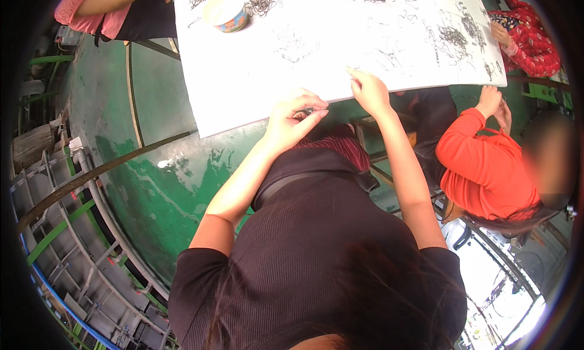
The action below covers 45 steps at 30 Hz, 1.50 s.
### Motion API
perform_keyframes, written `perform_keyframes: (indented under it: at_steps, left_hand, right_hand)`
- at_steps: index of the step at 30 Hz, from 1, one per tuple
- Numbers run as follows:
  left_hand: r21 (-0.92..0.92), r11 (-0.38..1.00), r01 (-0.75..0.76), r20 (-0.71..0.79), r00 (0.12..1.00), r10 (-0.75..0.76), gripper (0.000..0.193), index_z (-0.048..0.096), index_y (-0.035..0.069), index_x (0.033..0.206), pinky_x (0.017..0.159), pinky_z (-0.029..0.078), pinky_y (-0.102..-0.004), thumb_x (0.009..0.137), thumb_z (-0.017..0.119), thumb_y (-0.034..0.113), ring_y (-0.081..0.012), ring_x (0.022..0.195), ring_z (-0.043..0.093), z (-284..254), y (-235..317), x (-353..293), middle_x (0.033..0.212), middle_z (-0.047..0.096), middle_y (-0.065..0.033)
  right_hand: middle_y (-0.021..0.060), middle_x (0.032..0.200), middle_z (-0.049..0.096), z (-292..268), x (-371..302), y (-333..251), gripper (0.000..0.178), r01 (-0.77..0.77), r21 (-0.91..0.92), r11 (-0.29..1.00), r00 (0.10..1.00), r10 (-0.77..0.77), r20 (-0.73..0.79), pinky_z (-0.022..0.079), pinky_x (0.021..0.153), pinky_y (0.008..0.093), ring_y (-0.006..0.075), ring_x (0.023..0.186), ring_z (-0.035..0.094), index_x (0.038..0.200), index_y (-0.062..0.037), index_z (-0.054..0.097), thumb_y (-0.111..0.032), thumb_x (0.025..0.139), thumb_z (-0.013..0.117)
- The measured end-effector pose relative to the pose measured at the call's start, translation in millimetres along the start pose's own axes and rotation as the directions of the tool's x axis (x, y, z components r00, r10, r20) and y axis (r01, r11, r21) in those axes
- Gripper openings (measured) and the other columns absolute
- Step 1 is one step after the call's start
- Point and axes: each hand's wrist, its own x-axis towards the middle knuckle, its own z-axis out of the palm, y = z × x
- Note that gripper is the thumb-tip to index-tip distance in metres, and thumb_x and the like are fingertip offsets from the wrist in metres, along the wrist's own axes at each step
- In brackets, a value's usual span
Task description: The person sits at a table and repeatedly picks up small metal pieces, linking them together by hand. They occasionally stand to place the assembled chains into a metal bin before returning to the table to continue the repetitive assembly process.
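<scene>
My left hand [296, 120] is at the near edge of the white tabletop [243, 100], fingers curled over and thumb drawn in. Something small and dark shows inside its curl, too little to name. To its right, my right hand [371, 94] reaches over the same edge with its index finger stretched out and the fingertips a little apart; I see nothing between them. Beyond my hands lies a loose scatter of small thin dark loops [296, 45]. More loops [392, 57] are spread farther right.
Denser heaps of dark loops [261, 0] lie at the far side, beside a round patterned tub [226, 13]. A co-worker in an orange top [486, 161] sits close on my right. Others sit at the far left and far right. Metal racking [73, 252] stands left on the green floor [140, 198].
</scene>
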Motion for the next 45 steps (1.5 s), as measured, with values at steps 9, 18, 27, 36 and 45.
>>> perform_keyframes:
  at_steps: [9,18,27,36,45]
  left_hand:
    - [-0.032,0.999,-0.002,0.036,0.999,0.003,0.011,0.062,0.004,0.08,0.059,0.043,-0.0231,0.069,0.063,0.0,-0.0147,0.071,0.057,0.2,4.4,1.0,0.077,0.059,-0.0063]
    - [-0.101,0.995,0.015,-0.027,0.999,-0.018,0.012,0.062,0.005,0.082,0.044,0.036,-0.0172,0.071,0.062,0.001,-0.0065,0.068,0.054,2.5,1.6,-6.2,0.078,0.059,-0.0036]
    - [-0.071,0.997,0.022,-0.098,0.995,-0.029,0.009,0.061,0.004,0.082,0.045,0.039,-0.0162,0.073,0.061,0.002,-0.0055,0.067,0.054,-1.6,3.8,-12.5,0.078,0.059,-0.0031]
    - [-0.056,0.997,0.046,-0.159,0.986,-0.054,0.011,0.06,0.004,0.084,0.048,0.041,-0.0173,0.074,0.061,0.002,-0.0067,0.069,0.055,-5.3,3.7,-14.7,0.079,0.059,-0.0032]
    - [-0.126,0.991,0.036,-0.169,0.984,-0.057,0.013,0.059,0.002,0.086,0.069,0.044,-0.022,0.074,0.059,-0.002,-0.0104,0.076,0.056,-3.1,0.3,-8.7,0.079,0.059,-0.0055]
  right_hand:
    - [0.0102,0.089,0.058,-23.6,16.0,28.3,0.032,-0.216,0.063,0.974,0.954,0.224,-0.199,0.045,0.07,0.0361,0.0258,0.077,0.057,0.109,-0.0157,0.056,-0.012,0.077,0.05]
    - [0.0084,0.083,0.062,-38.8,67.9,78.5,0.032,-0.442,-0.055,0.895,0.882,0.422,-0.208,0.046,0.069,0.0355,0.0238,0.077,0.059,0.104,-0.0103,0.057,-0.025,0.075,0.057]
    - [0.0124,0.087,0.062,-34.3,118.4,66.6,0.027,-0.453,-0.174,0.874,0.891,0.435,-0.133,0.046,0.071,0.0354,0.0262,0.086,0.059,0.091,-0.0068,0.06,-0.027,0.074,0.057]
    - [0.0073,0.057,0.052,-44.4,143.7,58.1,0.018,-0.462,-0.031,0.886,0.729,0.4,0.555,0.039,0.043,0.0246,0.0124,0.046,0.048,0.067,0.0006,0.054,-0.015,0.075,0.052]
    - [0.0006,0.057,0.048,-29.6,37.6,37.1,0.015,-0.178,0.335,0.925,0.972,0.112,0.207,0.036,0.049,0.0229,0.0068,0.051,0.041,0.071,-0.0007,0.053,-0.014,0.075,0.055]
